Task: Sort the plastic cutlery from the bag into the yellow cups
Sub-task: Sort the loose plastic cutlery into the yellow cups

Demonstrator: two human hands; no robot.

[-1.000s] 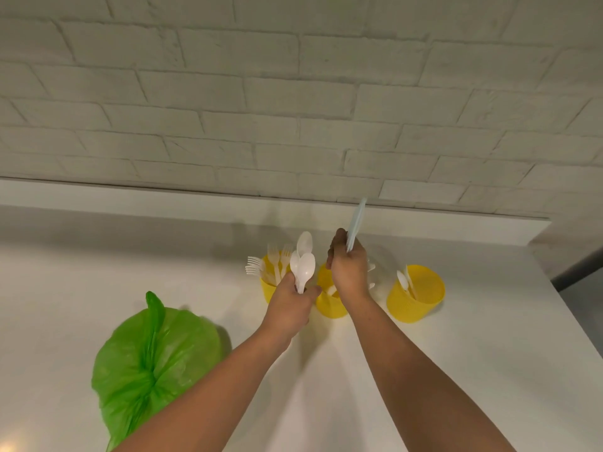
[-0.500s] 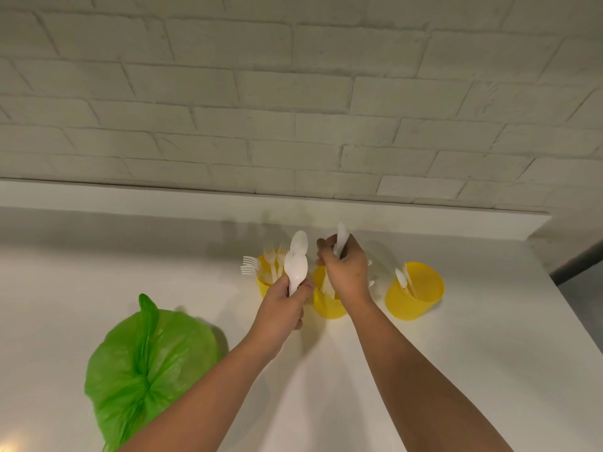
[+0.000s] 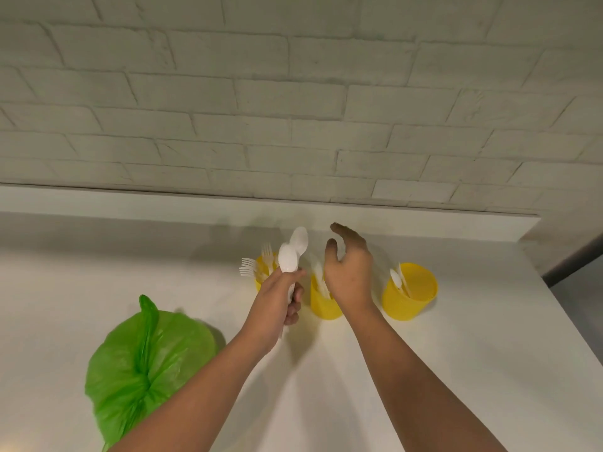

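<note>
- Your left hand [image 3: 277, 298] grips two spoons [image 3: 288, 261] upright, bowls clear, probably for picking off singly.
- Your right hand [image 3: 349, 272] hovers empty, fingers loose, over the middle cup [image 3: 321, 308].
- The right cup [image 3: 404, 305], at 3 o'clock, holds spoons; the bag [image 3: 146, 360] lies at 7 o'clock.

I see white plastic spoons [image 3: 292, 256], three yellow cups [image 3: 409, 293], a bright green bag [image 3: 146, 363], and a pale brick-patterned wall [image 3: 293, 109].

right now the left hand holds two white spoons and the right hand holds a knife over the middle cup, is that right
Not quite. The head view shows the right hand holding nothing: its fingers are spread open over the middle cup. The rest stands: the left hand does hold two white spoons.
</note>
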